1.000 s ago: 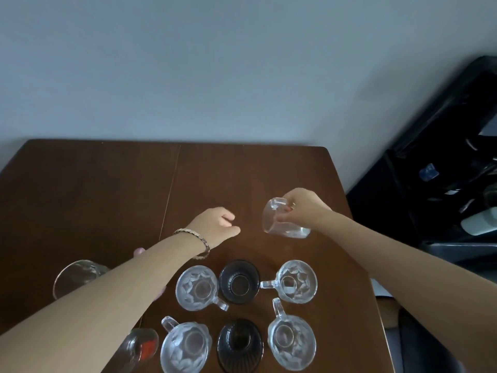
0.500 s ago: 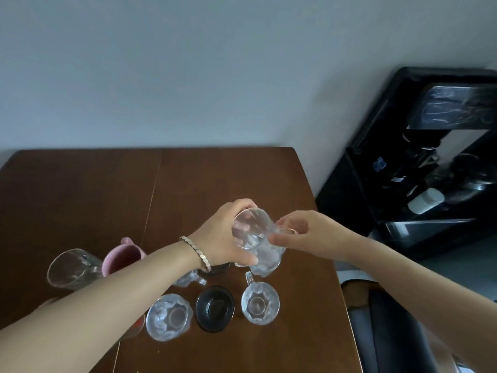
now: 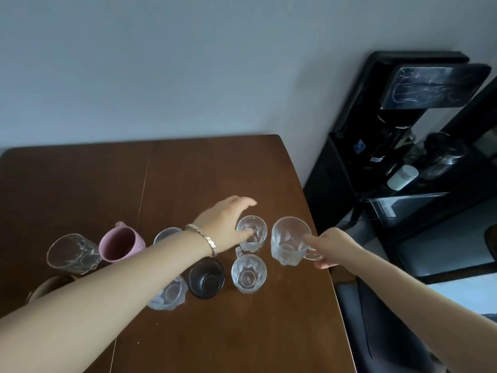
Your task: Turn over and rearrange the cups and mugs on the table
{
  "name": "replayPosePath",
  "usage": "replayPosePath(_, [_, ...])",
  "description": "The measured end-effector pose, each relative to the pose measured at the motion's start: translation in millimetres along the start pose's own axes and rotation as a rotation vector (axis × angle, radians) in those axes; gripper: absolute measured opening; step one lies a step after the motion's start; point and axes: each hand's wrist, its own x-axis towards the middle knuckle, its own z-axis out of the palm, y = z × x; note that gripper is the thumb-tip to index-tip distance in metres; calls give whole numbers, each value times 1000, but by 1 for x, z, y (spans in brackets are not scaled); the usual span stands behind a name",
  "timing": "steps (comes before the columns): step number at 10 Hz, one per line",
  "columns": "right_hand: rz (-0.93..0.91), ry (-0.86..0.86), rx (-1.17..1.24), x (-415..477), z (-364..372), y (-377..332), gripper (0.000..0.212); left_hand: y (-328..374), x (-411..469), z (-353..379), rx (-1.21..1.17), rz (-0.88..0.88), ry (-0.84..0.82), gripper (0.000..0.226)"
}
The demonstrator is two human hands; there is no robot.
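Note:
My right hand (image 3: 332,247) grips the handle of a clear glass mug (image 3: 287,239), which stands mouth up near the table's right edge. My left hand (image 3: 224,222), with a bracelet on its wrist, is spread open, and its thumb lies at the rim of a second glass mug (image 3: 252,232) just left of the held one. In front of these stand a third glass mug (image 3: 248,274) and a dark glass cup (image 3: 206,278). My left forearm partly hides two more clear glasses (image 3: 168,294) (image 3: 166,234).
On the brown wooden table (image 3: 201,170), a pink mug (image 3: 122,244), a clear tumbler (image 3: 71,253) and a beige cup (image 3: 51,288) stand at the left. A black water dispenser (image 3: 403,157) stands beyond the table's right edge, and a dark chair (image 3: 376,319) sits near my right arm.
Half a second ago both hands held the glass mug in the air. Now only my right hand holds it, lower and farther right. My left hand has let go and opened.

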Motion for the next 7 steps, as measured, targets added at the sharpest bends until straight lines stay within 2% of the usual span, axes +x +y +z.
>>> replayPosePath(1, [47,93,4,11,22,24,37,-30,-13,-3,56,-246,12,23])
replayPosePath(2, [103,98,159,22,46,38,40,-58,-27,-2,94,-382,-67,17])
replayPosePath(3, [152,111,267,32,66,42,50,-74,-37,0,89,-437,-95,18])
replayPosePath(6, [206,129,217,31,89,40,41,-88,-52,3,-31,-487,-71,20])
replayPosePath(7, [156,156,82,20,86,36,57,-94,-58,2,-50,-488,-102,20])
